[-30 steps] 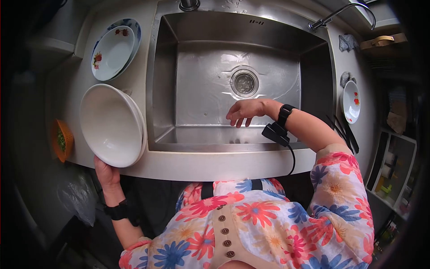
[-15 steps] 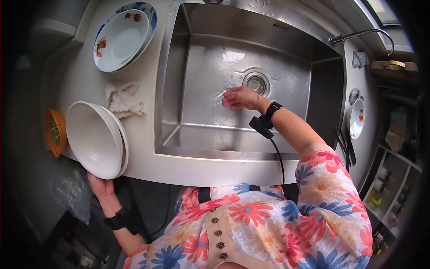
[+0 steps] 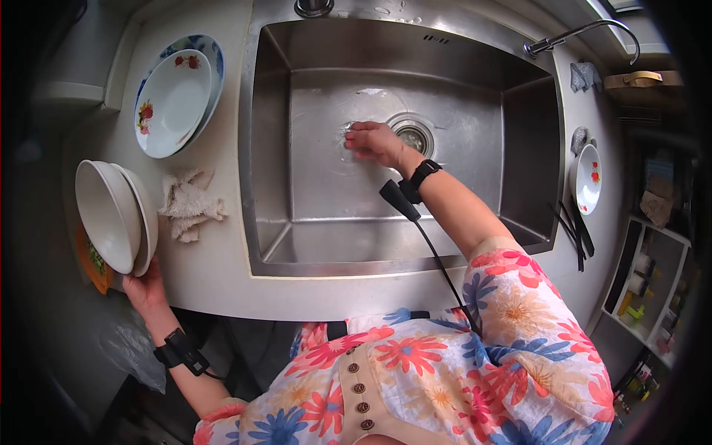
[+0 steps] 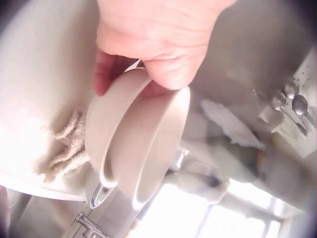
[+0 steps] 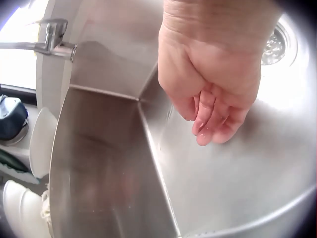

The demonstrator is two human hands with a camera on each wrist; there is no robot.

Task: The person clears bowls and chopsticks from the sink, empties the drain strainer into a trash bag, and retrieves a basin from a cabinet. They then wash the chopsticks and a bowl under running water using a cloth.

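Observation:
My left hand (image 3: 148, 291) grips two white bowls (image 3: 109, 215) by their lower edges at the left end of the counter; they stand tilted on their sides, one against the other. In the left wrist view, the thumb and fingers of the hand (image 4: 158, 39) pinch the rims of both bowls (image 4: 143, 134). Inside the steel sink (image 3: 334, 178), my right hand (image 3: 378, 143) reaches low over the bottom, left of the drain (image 3: 412, 138), with water at its fingertips. The right wrist view shows this hand (image 5: 213, 89) with fingers loosely bent and nothing in them.
A crumpled cloth (image 3: 191, 204) lies between the bowls and the sink. Behind it are stacked floral plates (image 3: 174, 104). An orange basket (image 3: 93, 259) stands at the far left. Right of the sink are a small floral bowl (image 3: 587, 180), black chopsticks (image 3: 575, 230) and a faucet (image 3: 586, 52).
The two bowls have moved left in my left hand and tipped further on their sides, uncovering the cloth. My right hand has gone deeper into the sink and left past the drain.

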